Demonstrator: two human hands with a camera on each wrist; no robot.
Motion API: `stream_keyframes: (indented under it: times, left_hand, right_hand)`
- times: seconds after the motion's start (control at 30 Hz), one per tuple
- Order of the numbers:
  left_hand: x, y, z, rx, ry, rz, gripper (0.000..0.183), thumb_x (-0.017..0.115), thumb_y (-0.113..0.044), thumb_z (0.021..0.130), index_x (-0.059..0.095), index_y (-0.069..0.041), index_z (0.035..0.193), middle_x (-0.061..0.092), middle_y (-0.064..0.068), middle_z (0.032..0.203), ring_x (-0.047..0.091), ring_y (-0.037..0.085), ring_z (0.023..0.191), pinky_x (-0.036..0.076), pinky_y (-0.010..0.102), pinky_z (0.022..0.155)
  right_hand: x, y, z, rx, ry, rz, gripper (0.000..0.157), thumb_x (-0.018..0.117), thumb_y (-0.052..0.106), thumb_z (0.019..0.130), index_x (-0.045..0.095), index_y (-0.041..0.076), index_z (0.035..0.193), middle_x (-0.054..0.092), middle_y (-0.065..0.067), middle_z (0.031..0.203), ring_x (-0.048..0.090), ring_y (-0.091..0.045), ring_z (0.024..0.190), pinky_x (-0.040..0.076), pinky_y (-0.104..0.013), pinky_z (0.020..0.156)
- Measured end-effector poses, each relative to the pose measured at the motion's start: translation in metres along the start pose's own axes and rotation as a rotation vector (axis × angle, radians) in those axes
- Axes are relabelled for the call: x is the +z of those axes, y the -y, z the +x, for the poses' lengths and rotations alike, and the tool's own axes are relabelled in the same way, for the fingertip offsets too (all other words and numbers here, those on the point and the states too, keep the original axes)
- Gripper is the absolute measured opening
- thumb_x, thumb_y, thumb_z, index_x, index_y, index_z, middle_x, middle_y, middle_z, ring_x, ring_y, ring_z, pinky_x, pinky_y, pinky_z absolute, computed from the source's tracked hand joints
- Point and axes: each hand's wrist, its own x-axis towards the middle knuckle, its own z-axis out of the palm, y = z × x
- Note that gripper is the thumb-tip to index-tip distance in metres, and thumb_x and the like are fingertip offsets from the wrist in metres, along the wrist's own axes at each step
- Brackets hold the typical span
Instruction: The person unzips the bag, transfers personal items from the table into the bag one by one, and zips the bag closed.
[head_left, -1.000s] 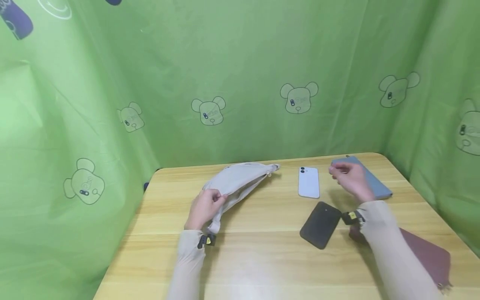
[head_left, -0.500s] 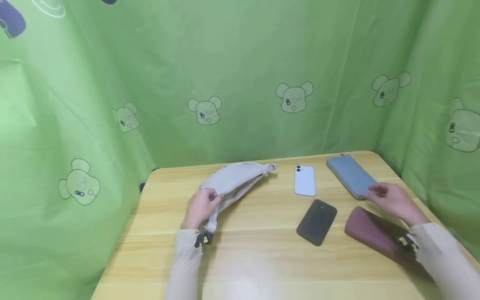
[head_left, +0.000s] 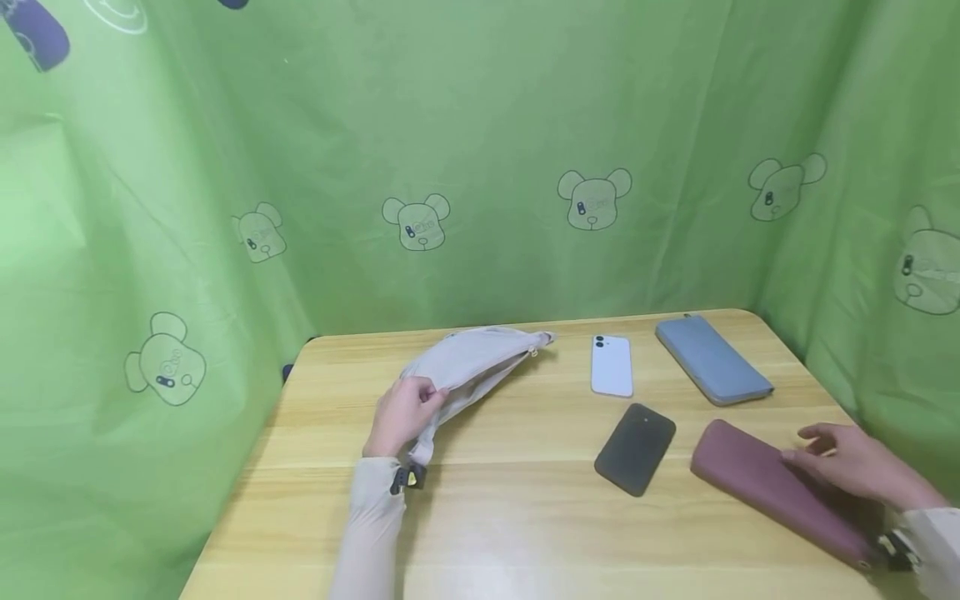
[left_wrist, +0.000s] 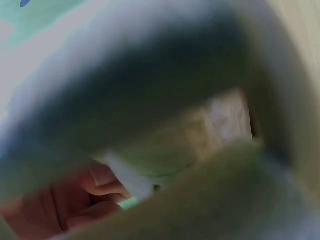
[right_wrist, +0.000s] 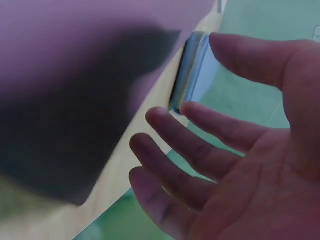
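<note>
At near right, my right hand [head_left: 862, 467] hangs loose over a wallet [head_left: 753, 475], likely stiff, best held by its sides; my left hand [head_left: 403, 414] pinches a soft-looking bag [head_left: 474, 348].

Bag [head_left: 468, 358] left on table [head_left: 517, 508], phone [head_left: 612, 367] to its right, near wallet [head_left: 757, 479] seemingly under right hand [head_left: 858, 468], far wallet [head_left: 712, 358] behind

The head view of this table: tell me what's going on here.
A person's left hand holds the edge of a pale grey bag, whose zip opening gapes. The right hand is open beside the maroon case and holds nothing; whether it touches the case is hard to tell. A light-coloured phone, a dark flat item and a blue case lie apart on the wooden table, to the right of the bag.
</note>
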Motion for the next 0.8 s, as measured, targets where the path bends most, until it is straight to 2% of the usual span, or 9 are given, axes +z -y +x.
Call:
stream_keyframes:
  times: [0.13,0.3,0.57,0.8]
  left_hand:
    - [0.000,0.000,0.001,-0.002,-0.001,0.006,0.036,0.071,-0.036,0.095,0.059,-0.021,0.065,0.049,-0.008,0.057,0.047,0.012,0.056,0.037,0.030,0.053]
    - [-0.001,0.001,0.001,-0.007,-0.001,0.011,0.036,0.071,-0.036,0.095,0.060,-0.020,0.065,0.049,-0.009,0.057,0.047,0.012,0.056,0.037,0.029,0.053]
    - [-0.003,0.002,0.000,-0.018,0.006,0.007,0.036,0.071,-0.036,0.095,0.060,-0.020,0.065,0.049,-0.008,0.056,0.047,0.012,0.055,0.037,0.029,0.052]
    - [-0.001,0.003,0.000,-0.004,0.005,0.018,0.036,0.071,-0.036,0.095,0.060,-0.020,0.065,0.047,-0.009,0.056,0.046,0.011,0.056,0.037,0.029,0.053]
  right_hand:
    - [0.004,-0.009,-0.008,0.007,0.051,-0.030,0.071,0.064,0.039,0.100,0.051,-0.026,0.124,0.070,-0.036,0.103,0.070,-0.046,0.090,0.058,-0.052,0.073]
    - [0.006,-0.013,-0.013,-0.026,0.084,-0.060,0.065,0.065,0.038,0.100,0.056,-0.024,0.119,0.067,-0.039,0.105,0.069,-0.046,0.091,0.058,-0.055,0.074]
    - [0.008,-0.015,-0.016,-0.048,0.125,-0.069,0.059,0.065,0.037,0.100,0.061,-0.019,0.117,0.068,-0.036,0.105,0.069,-0.043,0.092,0.058,-0.051,0.073]
    - [0.008,-0.015,-0.023,-0.031,0.182,-0.043,0.063,0.063,0.037,0.101,0.057,-0.023,0.120,0.071,-0.031,0.103,0.068,-0.027,0.087,0.057,-0.042,0.069]
